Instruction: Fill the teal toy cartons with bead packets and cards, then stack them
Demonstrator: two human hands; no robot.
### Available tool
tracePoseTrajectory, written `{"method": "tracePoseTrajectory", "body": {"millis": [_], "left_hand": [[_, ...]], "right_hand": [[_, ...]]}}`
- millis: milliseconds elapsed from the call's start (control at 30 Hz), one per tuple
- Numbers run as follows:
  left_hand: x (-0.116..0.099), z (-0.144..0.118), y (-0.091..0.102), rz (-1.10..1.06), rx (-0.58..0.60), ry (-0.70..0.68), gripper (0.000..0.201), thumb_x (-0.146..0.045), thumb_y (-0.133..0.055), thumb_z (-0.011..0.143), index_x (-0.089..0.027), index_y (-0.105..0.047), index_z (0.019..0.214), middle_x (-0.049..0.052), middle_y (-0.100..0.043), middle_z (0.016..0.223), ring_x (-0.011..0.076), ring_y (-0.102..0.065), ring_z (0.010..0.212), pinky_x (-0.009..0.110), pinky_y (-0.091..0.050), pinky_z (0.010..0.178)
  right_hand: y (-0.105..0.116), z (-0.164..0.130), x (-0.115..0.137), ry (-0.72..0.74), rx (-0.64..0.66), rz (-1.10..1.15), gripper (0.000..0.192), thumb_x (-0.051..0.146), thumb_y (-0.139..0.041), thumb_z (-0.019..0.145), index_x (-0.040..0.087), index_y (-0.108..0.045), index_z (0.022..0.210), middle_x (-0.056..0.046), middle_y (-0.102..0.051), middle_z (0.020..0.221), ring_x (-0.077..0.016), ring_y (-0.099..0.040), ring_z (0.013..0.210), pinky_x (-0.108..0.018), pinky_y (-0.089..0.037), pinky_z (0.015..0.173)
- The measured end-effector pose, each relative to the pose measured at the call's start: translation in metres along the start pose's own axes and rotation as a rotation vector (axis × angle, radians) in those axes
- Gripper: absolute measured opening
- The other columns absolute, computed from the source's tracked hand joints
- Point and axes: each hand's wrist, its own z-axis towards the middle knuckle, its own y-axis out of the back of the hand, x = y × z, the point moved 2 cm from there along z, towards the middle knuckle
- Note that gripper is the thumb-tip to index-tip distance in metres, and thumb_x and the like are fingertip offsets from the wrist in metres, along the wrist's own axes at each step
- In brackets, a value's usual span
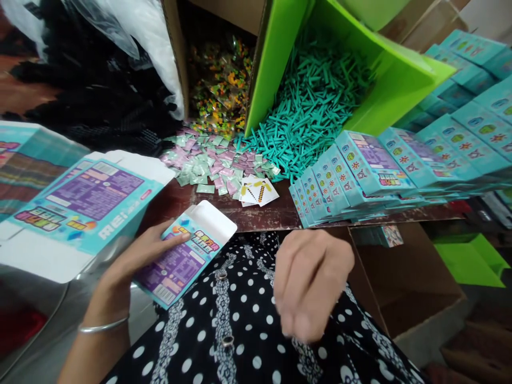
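left hand (154,244) grips carton (172,269) above lap, white flap open; right hand (312,285) loosely curled, blurred (whether empty, cannot tell). closed boxes (376,165) stacked on surface (274,216), apparently done; held carton, flattish cartons (98,192) seemingly outstanding.

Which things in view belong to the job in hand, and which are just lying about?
Likely the job:
- carton in left hand
- right hand, curled; any contents hidden
- left cartons
- sachets
- cards
- teal sticks
- bagged pieces
- stacked boxes

Probably lying about:
- black heap
- white plastic
- lower box
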Motion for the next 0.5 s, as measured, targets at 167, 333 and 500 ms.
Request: {"method": "tracePoseTrajectory", "body": {"millis": [167, 333, 500], "left_hand": [[0.002, 0.002, -0.001, 0.012, -0.004, 0.013, 0.061, -0.062, -0.097, 0.074, -0.025, -0.083, 0.12, 0.004, -0.089, 0.109, 0.038, -0.085, 0.095, 0.04, -0.07, 0.077], [-0.001, 0.002, -0.001, 0.066, 0.019, 0.0, 0.069, -0.068, -0.094, 0.076, -0.021, -0.079, 0.125, 0.009, -0.087, 0.119, 0.0374, -0.084, 0.103, 0.04, -0.069, 0.083], [-0.006, 0.0, -0.002, 0.093, 0.023, 0.024, 0.078, -0.077, -0.089, 0.076, -0.018, -0.077, 0.126, 0.012, -0.087, 0.121, 0.0376, -0.084, 0.104, 0.04, -0.068, 0.085]], "right_hand": [[0.049, 0.0, -0.075, -0.306, -0.411, -0.543, 0.029, 0.043, -0.073, 0.107, 0.03, -0.076, 0.081, -0.005, -0.066, 0.077, -0.026, -0.067, 0.084, -0.046, -0.062, 0.091], [0.053, -0.025, -0.159, -0.441, 0.008, -0.925, 0.041, 0.012, -0.073, 0.099, 0.022, -0.079, 0.138, -0.017, -0.072, 0.149, -0.0351, -0.059, 0.144, -0.055, -0.054, 0.12], [0.04, -0.041, -0.191, -0.35, 0.057, -0.968, 0.033, 0.013, -0.061, 0.108, 0.022, -0.083, 0.13, -0.013, -0.079, 0.141, -0.0295, -0.066, 0.137, -0.05, -0.058, 0.116]]}}
